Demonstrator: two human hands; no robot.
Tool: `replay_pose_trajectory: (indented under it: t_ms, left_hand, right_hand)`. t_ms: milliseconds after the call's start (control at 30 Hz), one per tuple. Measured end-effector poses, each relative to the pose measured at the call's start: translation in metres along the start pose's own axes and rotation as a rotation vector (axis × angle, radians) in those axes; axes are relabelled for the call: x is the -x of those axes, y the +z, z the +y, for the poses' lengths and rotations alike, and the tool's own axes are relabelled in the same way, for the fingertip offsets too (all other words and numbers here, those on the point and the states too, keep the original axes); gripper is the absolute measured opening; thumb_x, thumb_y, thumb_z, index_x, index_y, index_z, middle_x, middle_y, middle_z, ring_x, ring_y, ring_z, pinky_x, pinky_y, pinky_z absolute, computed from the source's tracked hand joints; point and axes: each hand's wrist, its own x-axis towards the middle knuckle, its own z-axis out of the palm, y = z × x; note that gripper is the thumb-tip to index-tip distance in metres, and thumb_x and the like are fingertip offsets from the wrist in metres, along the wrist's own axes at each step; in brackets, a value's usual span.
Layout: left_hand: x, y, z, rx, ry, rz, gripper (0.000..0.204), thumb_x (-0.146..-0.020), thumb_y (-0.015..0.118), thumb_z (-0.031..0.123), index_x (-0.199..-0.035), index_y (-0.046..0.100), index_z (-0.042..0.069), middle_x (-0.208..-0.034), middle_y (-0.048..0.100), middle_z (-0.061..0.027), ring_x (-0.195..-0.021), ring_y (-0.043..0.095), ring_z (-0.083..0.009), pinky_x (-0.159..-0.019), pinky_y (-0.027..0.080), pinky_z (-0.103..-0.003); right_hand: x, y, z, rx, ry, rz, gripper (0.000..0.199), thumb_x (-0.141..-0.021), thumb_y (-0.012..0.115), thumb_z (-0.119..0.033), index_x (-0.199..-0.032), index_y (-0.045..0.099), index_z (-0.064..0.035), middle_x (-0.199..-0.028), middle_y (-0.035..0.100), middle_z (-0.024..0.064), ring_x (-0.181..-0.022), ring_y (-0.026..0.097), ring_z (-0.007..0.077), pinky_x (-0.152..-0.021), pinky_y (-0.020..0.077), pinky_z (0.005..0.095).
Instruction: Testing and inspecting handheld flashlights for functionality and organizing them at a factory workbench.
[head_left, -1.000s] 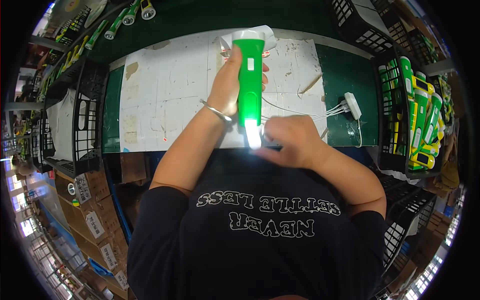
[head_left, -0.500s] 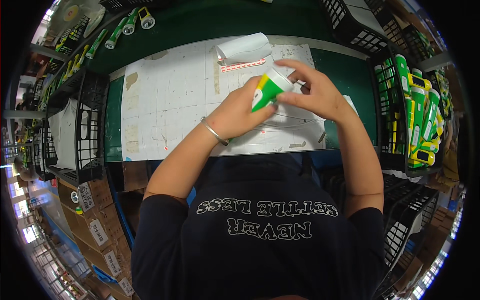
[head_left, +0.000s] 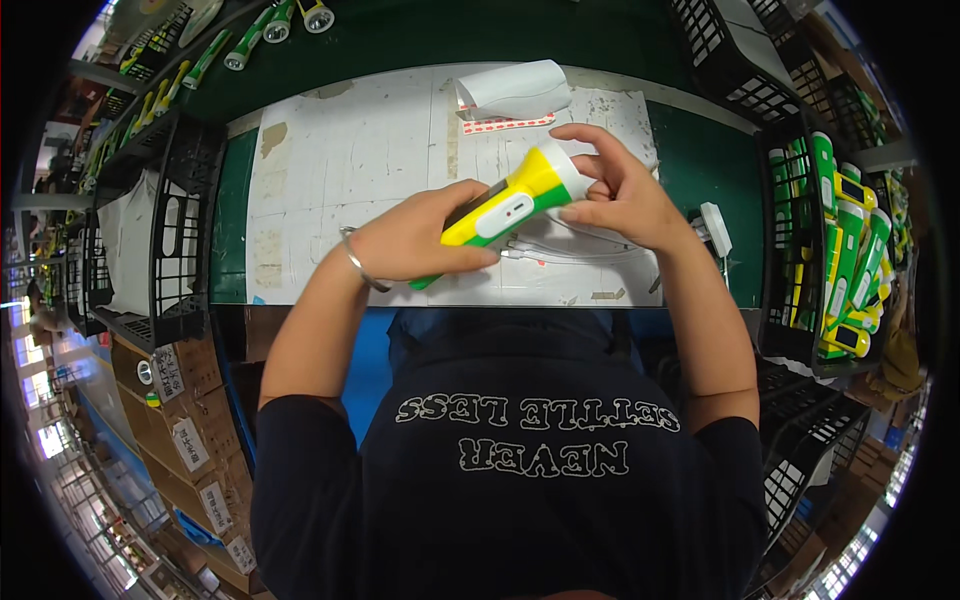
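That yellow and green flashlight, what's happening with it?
A person holds a yellow and green flashlight over a white work mat. The left hand grips its body, while the right hand works at its wide front end. A crate of similar flashlights stands on the right, and a white charger lies beside the right wrist.

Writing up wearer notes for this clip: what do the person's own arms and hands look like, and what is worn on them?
Both forearms are bare, no gloves. The left hand has a thin silver bangle at the wrist; the right hand wears nothing visible. Short dark sleeves end above the elbows.
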Motion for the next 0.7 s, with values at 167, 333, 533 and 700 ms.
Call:
replay_pose_trajectory:
  t_ms: [167, 333, 533, 700]
  left_hand:
    - [-0.017, 0.021, -0.027, 0.369, -0.118, 0.222, 0.067, -0.077, 0.072, 0.021, -0.133, 0.039, 0.003, -0.103, 0.056, -0.0072, -0.084, 0.056, -0.0125, -0.076, 0.049, -0.028]
    - [-0.024, 0.030, -0.035, 0.081, -0.133, 0.406, 0.067, -0.076, 0.071, 0.020, -0.132, 0.039, 0.001, -0.109, 0.057, -0.0111, -0.093, 0.058, -0.0198, -0.085, 0.047, -0.031]
    - [-0.038, 0.043, -0.021, 0.024, -0.043, 0.355, 0.067, -0.075, 0.069, 0.020, -0.131, 0.039, -0.001, -0.108, 0.060, -0.0219, -0.099, 0.062, -0.0310, -0.087, 0.047, -0.036]
    - [-0.041, 0.055, -0.020, -0.102, 0.038, 0.482, 0.065, -0.074, 0.067, 0.018, -0.130, 0.040, 0.001, -0.111, 0.058, -0.0213, -0.096, 0.061, -0.0350, -0.084, 0.049, -0.038]
  right_hand:
    - [-0.022, 0.037, 0.052, 1.148, 0.054, 0.306, 0.038, -0.080, 0.068, -0.031, -0.112, 0.059, -0.0122, -0.102, 0.063, 0.0090, -0.084, 0.064, 0.0293, -0.070, 0.0512, 0.0400]
    - [-0.024, 0.030, 0.046, 0.830, -0.190, 0.474, 0.020, -0.082, 0.068, -0.027, -0.084, 0.068, -0.0069, -0.084, 0.067, 0.0073, -0.073, 0.064, 0.0234, -0.065, 0.0505, 0.0351]
    - [-0.006, 0.014, 0.011, 0.222, 0.075, 0.313, 0.021, -0.085, 0.071, -0.021, -0.085, 0.066, -0.0007, -0.075, 0.064, 0.0008, -0.069, 0.054, 0.0042, -0.063, 0.0423, 0.0192]
    - [-0.002, 0.016, 0.008, 0.187, 0.139, 0.307, 0.022, -0.083, 0.072, -0.022, -0.084, 0.066, -0.0010, -0.073, 0.064, 0.0014, -0.068, 0.054, 0.0052, -0.063, 0.0417, 0.0197]
